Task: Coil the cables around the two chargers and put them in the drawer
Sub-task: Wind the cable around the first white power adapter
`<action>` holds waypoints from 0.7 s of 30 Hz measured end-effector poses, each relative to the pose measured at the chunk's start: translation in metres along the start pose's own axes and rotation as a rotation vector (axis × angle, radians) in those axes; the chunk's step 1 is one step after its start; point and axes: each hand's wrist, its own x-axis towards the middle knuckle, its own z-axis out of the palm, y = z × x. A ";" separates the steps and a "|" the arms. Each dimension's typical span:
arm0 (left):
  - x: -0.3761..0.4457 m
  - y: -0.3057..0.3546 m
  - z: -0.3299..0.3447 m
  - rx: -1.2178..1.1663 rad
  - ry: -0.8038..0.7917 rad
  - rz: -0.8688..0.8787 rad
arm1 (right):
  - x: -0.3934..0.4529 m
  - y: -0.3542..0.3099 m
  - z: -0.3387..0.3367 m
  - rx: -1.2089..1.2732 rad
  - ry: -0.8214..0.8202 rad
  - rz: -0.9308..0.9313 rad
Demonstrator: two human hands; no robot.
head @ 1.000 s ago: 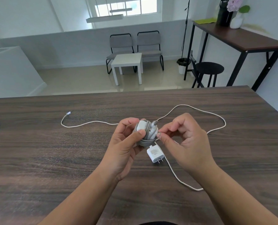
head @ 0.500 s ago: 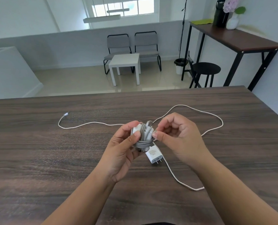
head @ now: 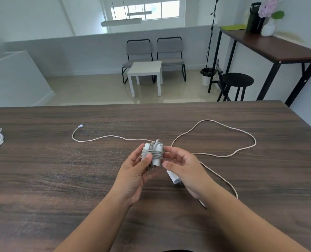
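Coils hug the first charger [head: 152, 154], which I hold above the tabletop [head: 60, 179] in my left hand [head: 133, 173], right hand [head: 181, 165] pinching its side. If I ease off, the tucked end could spring loose. The second charger [head: 173, 177] lies beneath, its cable [head: 223, 155] sprawled uncoiled.
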 end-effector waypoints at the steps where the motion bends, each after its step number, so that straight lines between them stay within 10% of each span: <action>1: 0.001 -0.003 -0.006 0.071 0.027 -0.008 | 0.003 0.005 0.005 -0.023 0.026 0.014; 21: 0.012 -0.031 -0.072 0.682 0.349 0.172 | 0.028 0.052 0.052 -0.241 0.060 0.173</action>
